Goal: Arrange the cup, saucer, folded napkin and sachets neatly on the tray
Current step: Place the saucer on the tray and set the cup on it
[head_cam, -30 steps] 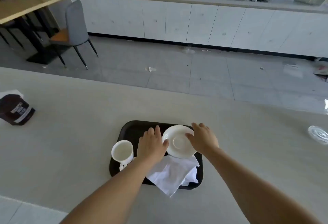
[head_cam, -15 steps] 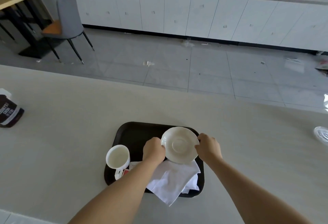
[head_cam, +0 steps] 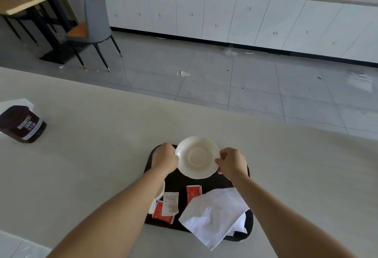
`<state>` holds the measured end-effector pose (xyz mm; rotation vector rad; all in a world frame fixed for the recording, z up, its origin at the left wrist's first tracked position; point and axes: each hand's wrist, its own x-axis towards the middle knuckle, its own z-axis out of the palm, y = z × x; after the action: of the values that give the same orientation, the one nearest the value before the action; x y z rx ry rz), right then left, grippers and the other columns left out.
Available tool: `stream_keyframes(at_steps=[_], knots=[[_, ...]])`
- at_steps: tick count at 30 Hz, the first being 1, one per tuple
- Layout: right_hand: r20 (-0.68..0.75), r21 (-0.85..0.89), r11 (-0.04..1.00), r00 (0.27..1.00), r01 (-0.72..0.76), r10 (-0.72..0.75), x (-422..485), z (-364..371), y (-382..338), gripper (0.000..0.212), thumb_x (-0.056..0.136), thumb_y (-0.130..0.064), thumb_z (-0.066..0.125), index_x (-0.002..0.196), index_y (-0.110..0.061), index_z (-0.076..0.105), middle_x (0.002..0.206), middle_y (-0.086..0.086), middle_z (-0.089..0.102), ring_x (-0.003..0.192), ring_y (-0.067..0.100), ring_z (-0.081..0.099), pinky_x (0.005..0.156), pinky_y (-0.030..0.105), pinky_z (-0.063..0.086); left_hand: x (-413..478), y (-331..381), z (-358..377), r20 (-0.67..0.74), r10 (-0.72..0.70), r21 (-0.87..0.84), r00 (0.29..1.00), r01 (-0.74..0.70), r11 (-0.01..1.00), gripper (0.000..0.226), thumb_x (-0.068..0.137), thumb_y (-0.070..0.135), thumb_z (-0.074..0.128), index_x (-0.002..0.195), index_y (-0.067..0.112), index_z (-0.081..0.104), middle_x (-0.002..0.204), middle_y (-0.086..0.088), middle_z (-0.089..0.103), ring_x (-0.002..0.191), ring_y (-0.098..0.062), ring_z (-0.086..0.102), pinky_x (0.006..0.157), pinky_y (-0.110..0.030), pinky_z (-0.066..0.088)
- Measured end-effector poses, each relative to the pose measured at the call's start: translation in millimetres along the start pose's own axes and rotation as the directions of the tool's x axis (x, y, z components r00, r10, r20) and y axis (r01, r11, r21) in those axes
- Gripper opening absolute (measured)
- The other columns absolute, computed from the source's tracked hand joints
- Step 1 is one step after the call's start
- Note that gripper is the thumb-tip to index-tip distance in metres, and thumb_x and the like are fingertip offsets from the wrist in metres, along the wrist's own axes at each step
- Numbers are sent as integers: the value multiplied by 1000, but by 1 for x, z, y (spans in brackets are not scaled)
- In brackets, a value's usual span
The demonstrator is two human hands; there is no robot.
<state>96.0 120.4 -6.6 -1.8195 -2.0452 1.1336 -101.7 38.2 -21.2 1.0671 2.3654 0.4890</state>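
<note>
A white saucer (head_cam: 197, 157) is held above the far end of the black tray (head_cam: 180, 184). My left hand (head_cam: 165, 158) grips its left rim and my right hand (head_cam: 232, 162) pinches its right rim. On the tray lie red sachets (head_cam: 193, 193) and a pale sachet (head_cam: 170, 203) overlapping another red one. A rumpled white napkin (head_cam: 212, 213) hangs over the tray's near right corner. The white cup (head_cam: 157, 198) at the tray's left is mostly hidden behind my left forearm.
A dark brown pouch (head_cam: 23, 123) lies at the far left of the pale counter (head_cam: 92, 145). Beyond the counter's far edge are tiled floor, a grey chair (head_cam: 95, 24) and white cabinets.
Both hands closed on the saucer's rim and lifted it off the tray toward the far end. The sachets that lay under it now show.
</note>
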Motion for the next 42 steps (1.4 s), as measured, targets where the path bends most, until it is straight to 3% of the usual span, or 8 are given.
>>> stream_keyframes(at_steps=[5,10,23,26,28,34,36,42], knots=[[42,69,996,998,-48,45,-2,33,-25,10,87,-11,68,91,-20,65,73,1,72,57,14,71,68,37,62,19,-35,-20,21,-52,14,998,52,999,19,68,7,59,59,23,61,59,-1,52,57,-20,42,54,-29,35],[25,128,987,995,-95,93,-5,58,-35,14,85,-8,69,91,-20,63,73,-2,69,57,14,71,65,39,63,29,-64,-28,11,-78,-48,997,78,996,7,68,10,63,69,6,70,60,-10,64,53,-23,53,63,-40,55],[42,92,996,999,-9,5,-14,71,-32,16,87,-9,70,97,-22,69,77,-6,68,57,13,70,62,34,63,11,-91,-28,71,-46,-79,996,52,996,13,68,9,52,59,18,52,53,-1,46,54,-18,43,54,-30,34],[50,74,997,999,8,-12,-14,72,-32,16,88,-8,68,99,-19,72,75,-6,68,59,13,70,63,34,63,0,-84,-34,41,-20,-90,999,24,996,20,75,6,56,83,16,71,68,-2,62,69,-26,57,60,-30,39],[61,56,998,998,17,-20,-14,72,-34,17,89,-7,66,98,-19,73,73,-6,68,59,14,70,65,36,63,-5,-80,-38,45,5,-61,999,-2,998,21,75,4,56,83,20,66,76,-3,68,79,-27,63,62,-34,45],[95,2,999,995,34,-34,-11,72,-37,19,89,-6,65,97,-19,76,74,-2,71,58,16,70,66,36,62,-9,-85,-41,73,-31,-119,997,40,992,32,73,7,59,86,35,66,67,1,65,66,-20,57,60,-32,48],[98,-4,999,994,41,-40,-10,72,-38,21,89,-5,64,98,-20,76,74,-3,72,58,16,71,67,35,62,-9,-88,-44,85,-55,-175,995,69,982,33,75,8,63,97,30,72,64,11,64,63,-14,65,61,-26,50],[130,-10,999,990,47,-45,-7,72,-40,27,88,-4,64,106,-21,75,75,-3,73,58,15,71,66,31,62,-11,-92,-47,79,-136,-370,988,156,916,24,78,4,66,96,18,73,72,-2,73,52,-17,69,55,-33,60]])
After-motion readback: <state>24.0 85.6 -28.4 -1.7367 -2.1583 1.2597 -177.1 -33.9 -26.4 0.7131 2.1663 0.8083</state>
